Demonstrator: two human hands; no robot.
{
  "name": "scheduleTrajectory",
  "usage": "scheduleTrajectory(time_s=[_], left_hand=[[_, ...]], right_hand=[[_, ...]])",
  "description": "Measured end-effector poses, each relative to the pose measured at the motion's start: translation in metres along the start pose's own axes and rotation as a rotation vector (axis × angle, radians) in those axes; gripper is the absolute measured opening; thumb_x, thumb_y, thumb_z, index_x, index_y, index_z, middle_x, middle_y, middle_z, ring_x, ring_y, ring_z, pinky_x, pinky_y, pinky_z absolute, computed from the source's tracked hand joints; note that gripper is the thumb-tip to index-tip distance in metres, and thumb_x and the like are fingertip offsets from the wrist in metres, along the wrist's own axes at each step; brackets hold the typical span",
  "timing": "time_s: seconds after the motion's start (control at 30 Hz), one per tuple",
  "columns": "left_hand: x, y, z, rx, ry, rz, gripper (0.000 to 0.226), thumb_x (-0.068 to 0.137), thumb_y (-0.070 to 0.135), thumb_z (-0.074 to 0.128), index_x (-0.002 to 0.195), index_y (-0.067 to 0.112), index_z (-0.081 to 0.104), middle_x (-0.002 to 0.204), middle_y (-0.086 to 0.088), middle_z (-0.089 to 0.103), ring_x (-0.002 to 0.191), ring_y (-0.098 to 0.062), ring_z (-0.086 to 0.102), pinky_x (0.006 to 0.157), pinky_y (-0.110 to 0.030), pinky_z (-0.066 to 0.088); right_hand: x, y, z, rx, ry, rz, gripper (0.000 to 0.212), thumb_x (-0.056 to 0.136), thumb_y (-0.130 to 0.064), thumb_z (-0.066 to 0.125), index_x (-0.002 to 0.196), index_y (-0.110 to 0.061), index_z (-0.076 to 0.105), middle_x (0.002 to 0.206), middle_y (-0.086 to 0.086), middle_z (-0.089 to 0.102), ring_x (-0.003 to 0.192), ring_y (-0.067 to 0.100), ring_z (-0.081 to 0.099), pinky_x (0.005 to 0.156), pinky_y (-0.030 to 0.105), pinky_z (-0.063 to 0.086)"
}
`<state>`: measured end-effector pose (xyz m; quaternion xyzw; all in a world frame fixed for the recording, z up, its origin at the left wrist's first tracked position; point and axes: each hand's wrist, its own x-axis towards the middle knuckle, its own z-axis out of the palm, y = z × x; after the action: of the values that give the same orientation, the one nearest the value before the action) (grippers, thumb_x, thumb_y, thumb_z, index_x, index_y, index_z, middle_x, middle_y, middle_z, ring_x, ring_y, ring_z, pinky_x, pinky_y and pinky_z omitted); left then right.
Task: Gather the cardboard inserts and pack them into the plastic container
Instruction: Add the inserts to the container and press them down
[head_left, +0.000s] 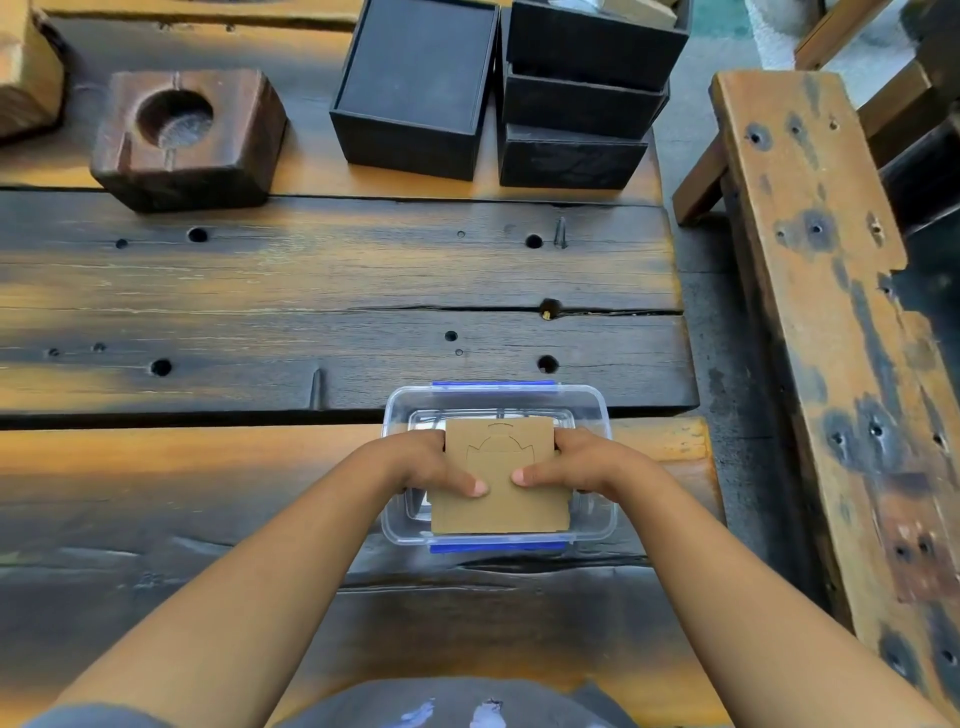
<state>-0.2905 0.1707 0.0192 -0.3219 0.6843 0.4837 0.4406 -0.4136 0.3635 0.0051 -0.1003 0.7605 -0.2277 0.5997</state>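
Your left hand (434, 462) and right hand (569, 462) each grip a side of the cardboard insert (500, 480), fingers closed on its edges, thumbs on top. You hold it over the open plastic container (597, 410), which rests on the wooden counter (311, 291).

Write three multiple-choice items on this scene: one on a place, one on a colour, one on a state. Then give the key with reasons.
1. Where is the wooden block with the round hollow?
A. Far left of the table
B. Inside the plastic container
C. On the bench

2. What colour are the clips on the plastic container?
A. Red
B. Blue
C. Green

3. How is the cardboard insert held?
A. Lying untouched on the table
B. Pinched in one hand
C. Gripped by both hands over the open container

Key: 1 A, it sits far left, beside the black boxes. 2 B, blue strips edge both long sides. 3 C, left hand and right hand grip its sides.
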Motion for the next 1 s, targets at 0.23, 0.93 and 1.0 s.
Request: scheduleTrajectory(time_s=[0.23, 0.93, 1.0], left_hand=[[-0.001, -0.001, 0.000, 0.059, -0.016, 0.035, 0.078, 0.067, 0.044, 0.086, 0.136, 0.024, 0.054, 0.134, 0.002, 0.061, 0.121, -0.023, 0.057, 0.109, -0.041, 0.043], [-0.004, 0.001, 0.000, 0.332, 0.020, -0.005, 0.070, 0.073, 0.034, 0.083, 0.133, 0.014, 0.052, 0.135, -0.003, 0.052, 0.120, -0.026, 0.055, 0.107, -0.040, 0.044], [-0.008, 0.003, 0.008, 0.363, 0.099, -0.032, 0.073, 0.072, 0.034, 0.084, 0.133, 0.010, 0.051, 0.135, -0.006, 0.048, 0.119, -0.029, 0.055, 0.105, -0.042, 0.046]], right_hand=[[-0.003, -0.004, -0.002, -0.069, -0.015, 0.006, 0.079, 0.065, -0.045, 0.086, 0.135, -0.027, 0.054, 0.132, -0.002, 0.060, 0.118, 0.022, 0.059, 0.102, 0.042, 0.050], [-0.013, -0.014, 0.003, -0.272, 0.028, 0.066, 0.077, 0.069, -0.043, 0.085, 0.133, -0.012, 0.055, 0.131, 0.003, 0.058, 0.116, 0.024, 0.058, 0.102, 0.040, 0.049], [-0.015, -0.015, 0.008, -0.274, 0.075, 0.073, 0.077, 0.069, -0.042, 0.086, 0.132, -0.010, 0.055, 0.131, 0.006, 0.059, 0.117, 0.025, 0.059, 0.103, 0.041, 0.048]])
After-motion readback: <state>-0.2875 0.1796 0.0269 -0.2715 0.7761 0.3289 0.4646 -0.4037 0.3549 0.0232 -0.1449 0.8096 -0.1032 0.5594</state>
